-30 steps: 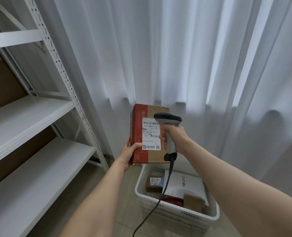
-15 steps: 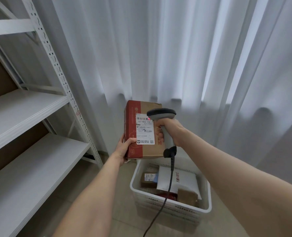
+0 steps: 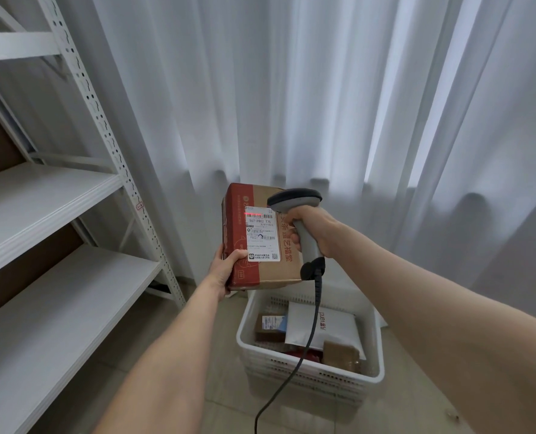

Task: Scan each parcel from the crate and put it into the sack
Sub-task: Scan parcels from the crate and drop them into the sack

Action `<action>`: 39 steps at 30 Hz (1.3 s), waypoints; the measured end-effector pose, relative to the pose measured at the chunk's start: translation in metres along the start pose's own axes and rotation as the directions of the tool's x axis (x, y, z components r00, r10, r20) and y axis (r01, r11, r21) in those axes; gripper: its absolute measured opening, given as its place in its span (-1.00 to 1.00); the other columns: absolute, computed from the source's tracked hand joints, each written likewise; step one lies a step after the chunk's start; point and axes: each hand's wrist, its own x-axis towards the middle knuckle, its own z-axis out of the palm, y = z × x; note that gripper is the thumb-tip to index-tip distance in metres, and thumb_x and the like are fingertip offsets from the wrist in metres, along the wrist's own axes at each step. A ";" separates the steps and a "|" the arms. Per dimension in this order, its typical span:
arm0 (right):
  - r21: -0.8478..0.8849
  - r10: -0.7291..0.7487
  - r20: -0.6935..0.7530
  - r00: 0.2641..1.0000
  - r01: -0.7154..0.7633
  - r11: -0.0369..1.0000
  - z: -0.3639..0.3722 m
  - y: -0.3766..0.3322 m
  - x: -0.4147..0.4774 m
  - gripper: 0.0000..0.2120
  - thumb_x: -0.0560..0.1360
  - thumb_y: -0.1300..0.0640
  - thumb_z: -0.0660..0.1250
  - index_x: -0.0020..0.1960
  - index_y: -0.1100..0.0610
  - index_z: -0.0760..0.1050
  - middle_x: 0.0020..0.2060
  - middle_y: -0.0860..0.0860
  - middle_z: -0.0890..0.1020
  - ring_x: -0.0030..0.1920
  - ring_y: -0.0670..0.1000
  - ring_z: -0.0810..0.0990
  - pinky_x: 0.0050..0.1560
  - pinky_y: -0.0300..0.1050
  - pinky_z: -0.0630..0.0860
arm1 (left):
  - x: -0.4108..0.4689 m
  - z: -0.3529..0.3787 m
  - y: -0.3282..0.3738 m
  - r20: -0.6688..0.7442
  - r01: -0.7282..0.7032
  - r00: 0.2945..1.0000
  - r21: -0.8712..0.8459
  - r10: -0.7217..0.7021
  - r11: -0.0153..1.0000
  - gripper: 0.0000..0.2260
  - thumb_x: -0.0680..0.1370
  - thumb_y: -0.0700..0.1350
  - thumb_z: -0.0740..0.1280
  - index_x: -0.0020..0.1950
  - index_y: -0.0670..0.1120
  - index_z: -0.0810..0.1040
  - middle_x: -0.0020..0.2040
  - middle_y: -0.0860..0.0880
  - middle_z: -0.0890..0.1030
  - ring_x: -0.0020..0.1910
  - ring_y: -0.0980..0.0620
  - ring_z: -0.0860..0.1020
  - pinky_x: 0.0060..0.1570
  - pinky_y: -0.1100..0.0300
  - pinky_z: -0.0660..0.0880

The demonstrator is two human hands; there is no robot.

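Shelving [image 3: 72,195] of white perforated steel stood well to the left of the crate [image 3: 310,374], which sat on the tiled floor [image 3: 222,339] before a pale curtain [image 3: 291,89]. Above the crate's far left corner, the person's left grip [image 3: 226,267] was closed on the lower left corner of the parcel [image 3: 279,270], with the thumb lying across its front face and the fingers hidden behind. The parcel, a red and brown carton, was held upright in the air above the crate's far rim, apart from it. Its white label [image 3: 262,233] faced the camera, and a thin red line [image 3: 254,213] of light fell across the barcode at the top of the label.

Above the crate's far edge and just right of the parcel, the right grip [image 3: 310,227] was wrapped tight round the handle of the grey scanner [image 3: 294,202], whose dark head pointed at the label. The scanner's cable [image 3: 310,336] hung from the handle, down across the crate and out of the bottom of the view.

Inside the crate lay a white mailer [image 3: 332,327] in the middle, one brown packet [image 3: 269,327] at its left side and another [image 3: 341,355] at its near right.
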 end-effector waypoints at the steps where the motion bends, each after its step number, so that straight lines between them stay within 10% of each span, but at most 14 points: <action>1: 0.002 -0.002 0.003 1.000 0.002 1.000 0.001 0.000 -0.001 -0.81 0.49 0.28 0.23 0.09 0.27 0.46 -0.44 0.07 0.49 -0.52 -0.04 0.42 -0.49 -0.23 0.42 | 0.000 -0.001 0.000 0.000 -0.001 1.000 -0.001 0.001 1.000 -0.43 0.44 -0.04 0.45 0.40 0.09 0.34 0.16 -0.14 0.61 0.04 -0.15 0.61 -0.17 0.04 0.57; 23: -0.049 0.014 0.032 0.999 -0.013 0.999 0.018 -0.004 -0.011 -0.89 0.51 0.25 0.23 0.00 0.25 0.47 -0.46 0.05 0.51 -0.56 -0.07 0.44 -0.51 -0.25 0.45 | 0.008 -0.030 -0.005 -0.028 0.015 0.999 -0.013 -0.016 1.000 -0.40 0.41 -0.03 0.47 0.40 0.09 0.33 0.15 -0.14 0.60 0.08 -0.20 0.59 0.07 -0.30 0.51; 39: -0.025 0.029 -0.008 1.000 -0.030 0.999 0.026 0.000 -0.014 -0.89 0.52 0.27 0.23 0.03 0.25 0.45 -0.41 0.08 0.53 -0.55 -0.07 0.44 -0.50 -0.25 0.44 | 0.000 -0.032 -0.005 -0.026 0.020 0.999 -0.008 -0.020 1.000 -0.44 0.43 -0.03 0.46 0.39 0.08 0.35 0.11 -0.12 0.62 0.02 -0.14 0.61 -0.18 -0.02 0.59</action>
